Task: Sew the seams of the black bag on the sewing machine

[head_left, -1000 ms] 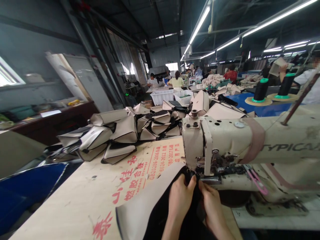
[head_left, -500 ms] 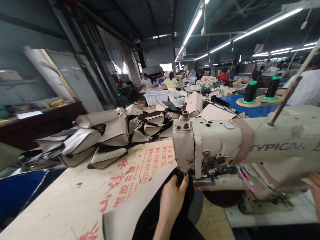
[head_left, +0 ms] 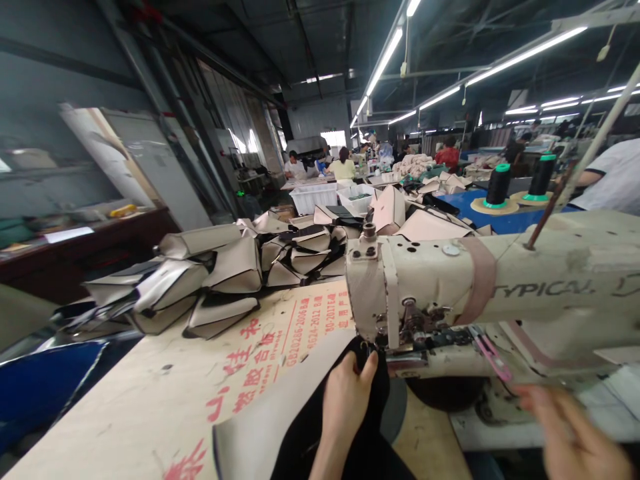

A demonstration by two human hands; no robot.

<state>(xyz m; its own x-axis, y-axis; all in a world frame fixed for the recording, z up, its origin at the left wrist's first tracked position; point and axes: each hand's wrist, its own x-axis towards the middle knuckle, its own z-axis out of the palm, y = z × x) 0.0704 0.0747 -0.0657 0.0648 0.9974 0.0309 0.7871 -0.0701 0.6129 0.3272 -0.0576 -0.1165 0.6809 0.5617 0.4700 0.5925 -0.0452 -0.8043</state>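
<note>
Fabric (head_left: 280,413) — a beige panel backed in black — lies on the table (head_left: 150,407) with its leading edge under the needle of the sewing machine (head_left: 430,293). It looks soft and light but coated, likely to hold a crease and slide a little on the printed board; the edge just beside the presser foot seems the place to take it. The left hand (head_left: 345,400) pinches that edge there, thumb up against the cloth. The right hand (head_left: 570,433), blurred at lower right, hangs open-fingered and holds nothing. A second ago both hands gripped the cloth at the needle; half a second ago the right was away at the frame's edge — now it is back in view, apart from the work. Beyond, folded bags (head_left: 220,273) are heaped, thread spools (head_left: 497,187) stand, and other people sit at far tables.
</note>
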